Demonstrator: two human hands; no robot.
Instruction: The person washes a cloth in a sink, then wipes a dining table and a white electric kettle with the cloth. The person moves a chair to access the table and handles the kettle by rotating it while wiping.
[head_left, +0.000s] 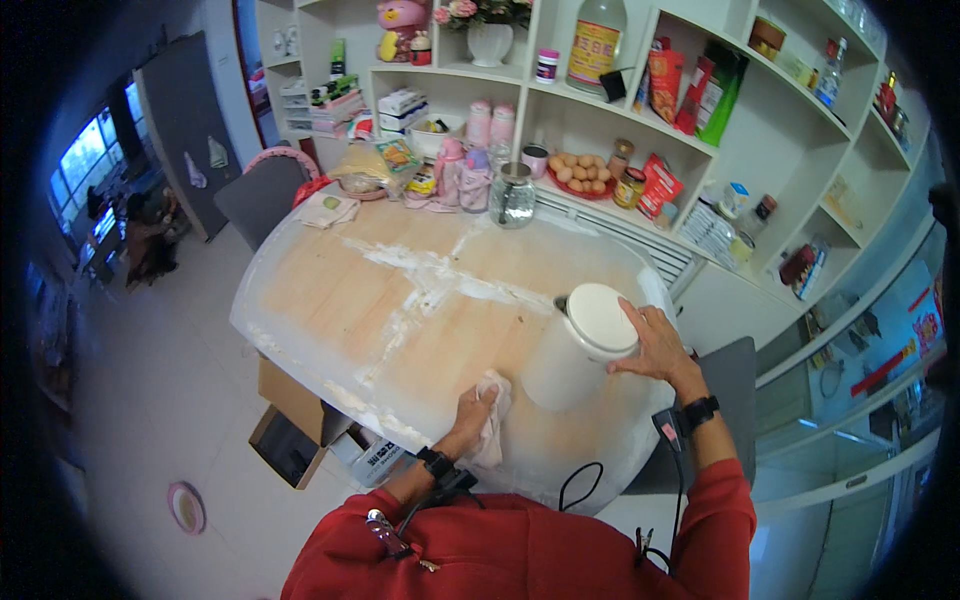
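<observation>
A white kettle (564, 367) with a cream lid (600, 315) stands at the right side of the table (322, 300). My right hand (658, 346) grips it near the top on its right side, where the handle is mostly hidden by the fingers. Bunched in my left hand (476, 412) is a pale cloth (495, 435), held at the table's near edge, left of the kettle. The tabletop looks worn, with whitish patches and streaks across its tan surface.
Along the table's far edge stand a glass jar (513, 196), a purple bottle (475, 180) and a folded cloth (328, 208). Behind are white shelves (630, 124) with eggs (579, 172). An open cardboard box (289, 435) sits below left; a grey chair (731, 412) is at right.
</observation>
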